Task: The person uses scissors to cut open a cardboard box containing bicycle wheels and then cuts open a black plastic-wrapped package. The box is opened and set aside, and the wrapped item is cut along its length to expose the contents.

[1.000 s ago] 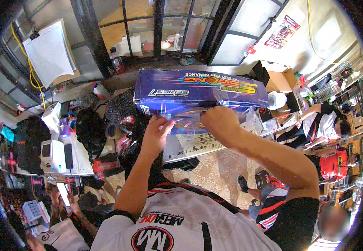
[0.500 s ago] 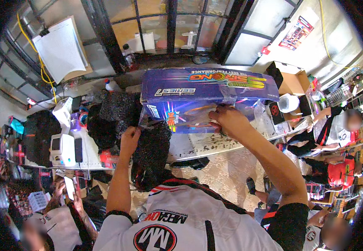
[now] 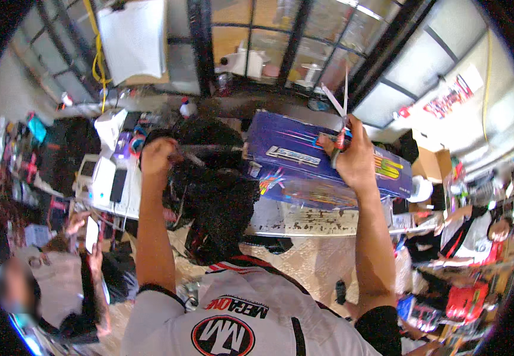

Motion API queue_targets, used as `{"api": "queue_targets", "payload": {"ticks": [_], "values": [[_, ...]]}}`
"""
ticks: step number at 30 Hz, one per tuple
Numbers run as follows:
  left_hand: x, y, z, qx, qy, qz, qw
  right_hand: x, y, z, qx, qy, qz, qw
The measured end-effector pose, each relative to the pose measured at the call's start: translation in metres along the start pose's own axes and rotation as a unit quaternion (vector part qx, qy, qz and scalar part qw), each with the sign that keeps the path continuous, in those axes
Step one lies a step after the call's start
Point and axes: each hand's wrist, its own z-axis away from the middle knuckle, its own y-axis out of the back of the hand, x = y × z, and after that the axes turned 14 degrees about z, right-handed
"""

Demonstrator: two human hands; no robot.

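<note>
My right hand (image 3: 355,160) is raised above a long purple printed box (image 3: 292,160) and is closed on a pair of scissors (image 3: 340,110) whose open blades point upward. The box lies on a worn white table (image 3: 304,222). My left hand (image 3: 157,157) is a closed fist gripping the upper left edge of a black tangled mass (image 3: 218,202), which sits between my arms and hides the box's left end. Both forearms rise from the lower edge over a white printed shirt (image 3: 239,314).
White devices (image 3: 100,178) and small clutter cover the table's left part. A seated person holding a phone (image 3: 91,234) is at lower left. Another person (image 3: 482,231) sits at right near a cardboard box (image 3: 429,163) and a red bag (image 3: 464,299). Dark-framed windows (image 3: 292,47) stand behind.
My right hand has lifted off the box's front edge and now holds the scissors upright. My left hand moved from the box to the black mass and rose with it.
</note>
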Motion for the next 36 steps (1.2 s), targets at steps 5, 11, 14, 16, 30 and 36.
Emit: {"api": "queue_targets", "payload": {"ticks": [5, 11, 14, 16, 30, 36], "values": [[0.009, 0.033, -0.045, 0.081, -0.036, -0.071, 0.993, 0.038, -0.024, -0.007, -0.049, 0.05, -0.018, 0.997], [0.108, 0.047, -0.002, 0.337, -0.263, -0.437, 0.792, 0.065, -0.014, -0.015, -0.154, -0.018, -0.063, 0.986], [0.135, 0.004, 0.041, 0.259, -0.436, -0.456, 0.732, 0.058, -0.018, -0.017, -0.152, -0.002, -0.036, 0.988], [0.085, -0.053, 0.074, 0.016, -0.245, -0.175, 0.954, 0.048, -0.024, -0.014, -0.152, 0.023, -0.028, 0.988], [-0.055, -0.082, 0.037, -0.181, -0.118, -0.27, 0.938, 0.012, 0.018, -0.038, -0.207, 0.101, 0.09, 0.969], [-0.046, -0.081, 0.001, -0.135, -0.144, -0.277, 0.94, -0.134, 0.009, -0.137, -0.393, 0.36, 0.391, 0.751]]}}
